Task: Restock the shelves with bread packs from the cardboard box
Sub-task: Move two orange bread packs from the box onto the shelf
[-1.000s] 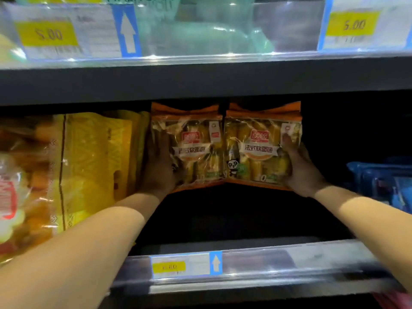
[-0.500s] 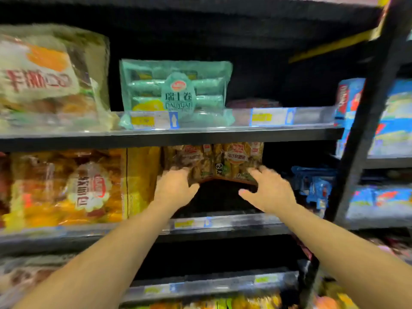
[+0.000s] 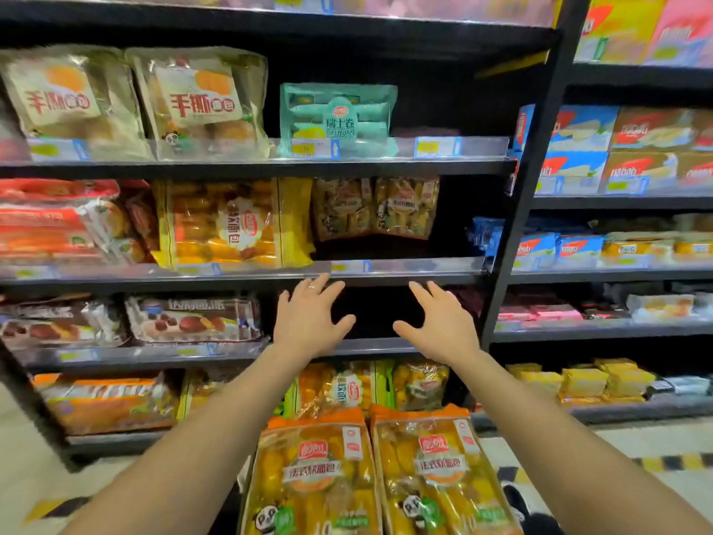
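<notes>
Two orange-topped bread packs (image 3: 376, 208) stand side by side at the back of the middle shelf (image 3: 405, 266). My left hand (image 3: 308, 322) and my right hand (image 3: 441, 322) hover in front of the shelf below them, both empty with fingers spread, palms toward the shelves. Two more bread packs of the same kind, one (image 3: 314, 473) on the left and one (image 3: 440, 473) on the right, stand upright below my arms at the bottom of the view. The cardboard box itself cannot be made out.
A big yellow bread bag (image 3: 231, 223) sits left of the placed packs, a blue pack (image 3: 484, 235) to their right. A black upright post (image 3: 521, 210) divides this shelf unit from another unit on the right. A teal pack (image 3: 339, 117) rests on the shelf above.
Both hands let go of the two packs on the middle shelf and drew back and down. The view pulled away from the shelf, so more shelves and the lower packs show.
</notes>
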`<state>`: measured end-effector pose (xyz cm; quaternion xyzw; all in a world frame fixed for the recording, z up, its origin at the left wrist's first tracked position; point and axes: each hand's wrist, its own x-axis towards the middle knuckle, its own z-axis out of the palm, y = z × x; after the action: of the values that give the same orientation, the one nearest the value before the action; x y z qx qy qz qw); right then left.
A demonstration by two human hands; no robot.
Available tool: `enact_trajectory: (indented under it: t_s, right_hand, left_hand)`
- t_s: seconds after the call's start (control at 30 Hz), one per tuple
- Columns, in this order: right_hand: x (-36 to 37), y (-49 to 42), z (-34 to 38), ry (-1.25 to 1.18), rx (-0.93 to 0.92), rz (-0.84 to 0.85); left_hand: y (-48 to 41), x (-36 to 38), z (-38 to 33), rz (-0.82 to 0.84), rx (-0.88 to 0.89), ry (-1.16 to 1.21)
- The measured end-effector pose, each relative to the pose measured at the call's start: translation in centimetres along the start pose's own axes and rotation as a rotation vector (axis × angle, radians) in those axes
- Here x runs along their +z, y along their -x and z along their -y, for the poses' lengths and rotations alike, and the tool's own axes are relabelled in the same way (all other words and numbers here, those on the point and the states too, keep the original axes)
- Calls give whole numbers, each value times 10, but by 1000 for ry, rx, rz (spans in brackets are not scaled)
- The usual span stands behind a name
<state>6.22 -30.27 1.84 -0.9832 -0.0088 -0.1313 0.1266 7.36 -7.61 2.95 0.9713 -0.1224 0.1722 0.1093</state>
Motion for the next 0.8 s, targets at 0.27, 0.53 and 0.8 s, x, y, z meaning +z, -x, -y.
enact_trajectory:
  t_s: [0.27, 0.53, 0.8]
  right_hand:
    - [51, 95, -37, -54, 26, 127]
    - [106, 152, -87, -226, 169, 314]
    - [131, 167, -112, -533, 445, 376]
  left_hand:
    - [104, 57, 24, 123, -95, 85]
    - [186, 101, 53, 150, -394, 264]
    - [213, 127, 57, 346, -515, 341]
